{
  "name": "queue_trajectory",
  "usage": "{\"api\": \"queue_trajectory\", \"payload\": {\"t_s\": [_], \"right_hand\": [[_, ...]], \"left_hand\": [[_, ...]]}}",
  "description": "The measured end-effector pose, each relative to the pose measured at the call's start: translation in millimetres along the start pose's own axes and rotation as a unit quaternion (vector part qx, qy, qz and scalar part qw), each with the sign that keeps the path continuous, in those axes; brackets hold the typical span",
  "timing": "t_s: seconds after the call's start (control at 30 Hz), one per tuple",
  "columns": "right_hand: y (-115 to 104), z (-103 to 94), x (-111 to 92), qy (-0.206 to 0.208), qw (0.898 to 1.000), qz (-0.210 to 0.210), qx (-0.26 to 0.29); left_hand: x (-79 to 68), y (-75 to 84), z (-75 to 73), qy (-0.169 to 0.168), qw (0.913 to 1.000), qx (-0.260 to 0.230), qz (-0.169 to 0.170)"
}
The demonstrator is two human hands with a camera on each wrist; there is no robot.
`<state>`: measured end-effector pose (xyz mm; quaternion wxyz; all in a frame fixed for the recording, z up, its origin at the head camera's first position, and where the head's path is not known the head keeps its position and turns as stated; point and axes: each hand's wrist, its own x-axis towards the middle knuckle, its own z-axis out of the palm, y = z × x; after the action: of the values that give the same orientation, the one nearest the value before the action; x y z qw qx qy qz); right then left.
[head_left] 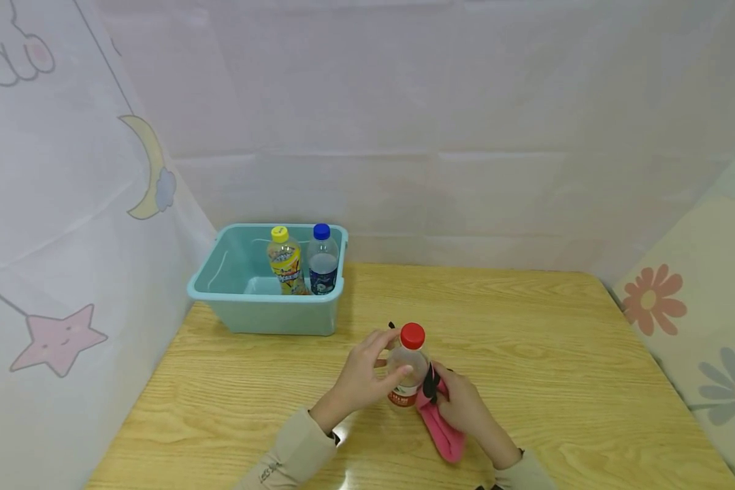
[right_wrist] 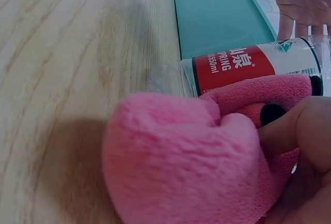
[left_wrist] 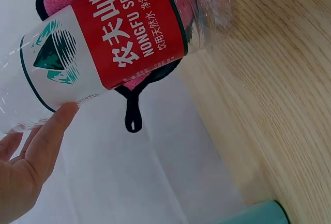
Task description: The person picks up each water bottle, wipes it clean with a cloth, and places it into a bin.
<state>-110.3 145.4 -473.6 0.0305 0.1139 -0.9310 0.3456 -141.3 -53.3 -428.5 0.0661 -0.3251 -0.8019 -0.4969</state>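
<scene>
A clear plastic water bottle (head_left: 409,359) with a red cap (head_left: 413,336) stands nearly upright in the head view, close over the table. My left hand (head_left: 365,371) holds its upper part, thumb on the near side and fingers on the far left side. The left wrist view shows the bottle's red and white label (left_wrist: 129,32) and fingertips at its edge. On the bottle's right, my right hand (head_left: 463,403) grips a pink cloth (head_left: 441,430) with black edging, part of it against the bottle. The cloth's fluffy fold (right_wrist: 181,157) hangs below the fingers.
A light teal plastic bin (head_left: 269,313) stands at the table's back left. Inside it are a yellow-capped bottle (head_left: 286,262) and a blue-capped bottle (head_left: 322,262). The wooden table (head_left: 527,333) meets a pale cloth backdrop (head_left: 441,197) behind and at both sides.
</scene>
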Motion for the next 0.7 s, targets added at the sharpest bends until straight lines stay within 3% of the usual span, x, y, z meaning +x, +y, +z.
{"api": "queue_trajectory", "payload": {"t_s": [0.23,0.6,0.7], "right_hand": [[2.9,-0.4,0.8,-0.024,1.000,-0.003,0.002],[5.4,-1.8,0.4,-0.028,0.999,-0.010,0.020],[7.2,-3.1,-0.6,-0.026,0.999,0.002,0.033]], "left_hand": [[0.2,2.9,0.0,0.006,1.0000,-0.005,0.005],[1.9,4.6,-2.2,-0.016,0.9990,-0.001,-0.043],[1.8,4.2,-2.1,-0.019,0.9989,0.000,-0.042]]}}
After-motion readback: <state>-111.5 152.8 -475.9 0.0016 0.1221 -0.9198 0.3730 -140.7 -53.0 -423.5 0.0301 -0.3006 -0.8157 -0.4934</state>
